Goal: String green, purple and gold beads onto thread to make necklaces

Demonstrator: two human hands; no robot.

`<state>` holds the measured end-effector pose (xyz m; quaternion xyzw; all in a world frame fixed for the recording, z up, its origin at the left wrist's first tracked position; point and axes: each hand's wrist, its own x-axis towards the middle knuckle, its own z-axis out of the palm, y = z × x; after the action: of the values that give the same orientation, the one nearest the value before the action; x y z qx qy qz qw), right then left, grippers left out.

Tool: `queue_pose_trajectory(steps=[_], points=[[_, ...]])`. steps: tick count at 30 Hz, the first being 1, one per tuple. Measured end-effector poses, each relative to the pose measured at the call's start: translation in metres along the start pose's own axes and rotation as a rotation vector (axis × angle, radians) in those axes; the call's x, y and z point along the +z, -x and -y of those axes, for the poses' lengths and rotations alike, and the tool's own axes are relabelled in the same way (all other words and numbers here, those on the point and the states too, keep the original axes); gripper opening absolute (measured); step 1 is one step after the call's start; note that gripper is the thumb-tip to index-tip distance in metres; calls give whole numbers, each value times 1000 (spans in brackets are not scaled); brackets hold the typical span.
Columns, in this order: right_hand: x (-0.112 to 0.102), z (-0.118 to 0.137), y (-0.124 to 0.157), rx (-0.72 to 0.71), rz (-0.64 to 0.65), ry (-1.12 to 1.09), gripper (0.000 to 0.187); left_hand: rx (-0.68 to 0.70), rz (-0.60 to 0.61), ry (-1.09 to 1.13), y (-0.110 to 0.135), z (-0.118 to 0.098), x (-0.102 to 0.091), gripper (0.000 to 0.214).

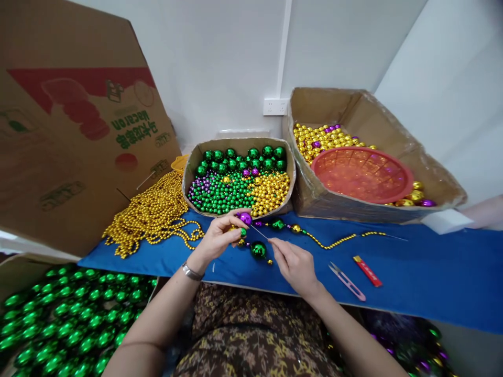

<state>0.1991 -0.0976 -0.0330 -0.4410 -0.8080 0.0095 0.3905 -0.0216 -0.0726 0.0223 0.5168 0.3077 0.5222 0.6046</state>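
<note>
My left hand point(219, 238) is closed in a pinch on a purple bead point(245, 218) held above the blue table point(432, 272). My right hand point(293, 264) is pinched on a thin needle point(259, 233) whose tip points up at that purple bead. Below the hands hang a small green bead and a larger green bead point(258, 250) on the same strand. The partly strung strand point(334, 242) of green, purple and gold beads trails right across the table.
A cardboard box point(239, 178) of green, gold and purple beads stands just behind the hands. A larger box point(369, 157) holds gold beads and a red basket point(363, 174). Gold bead strands point(151, 214) pile at left. Thread snips point(348, 281) and a red lighter point(367, 270) lie right. Green beads point(70, 319) fill a box at lower left.
</note>
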Motion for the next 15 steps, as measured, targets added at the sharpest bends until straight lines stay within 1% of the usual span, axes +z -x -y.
queue_pose_trajectory(steps=[2,5,7,11,13,15], points=[[0,2,-1,3,14,-3,27,-30,28,-7,2,1,3,18],[-1,6,-4,17,-4,-56,27,-58,42,-7,3,6,9,19],[-3,7,-6,36,-31,-110,25,-47,-20,32,1,7,10,20],[-9,4,-5,34,-77,-167,22,-56,-214,159,-5,5,4,23],[-10,2,-3,4,-81,-155,22,-85,-261,202,-8,4,0,25],[-9,1,0,-20,-71,-137,22,-105,-278,230,-9,4,-1,26]])
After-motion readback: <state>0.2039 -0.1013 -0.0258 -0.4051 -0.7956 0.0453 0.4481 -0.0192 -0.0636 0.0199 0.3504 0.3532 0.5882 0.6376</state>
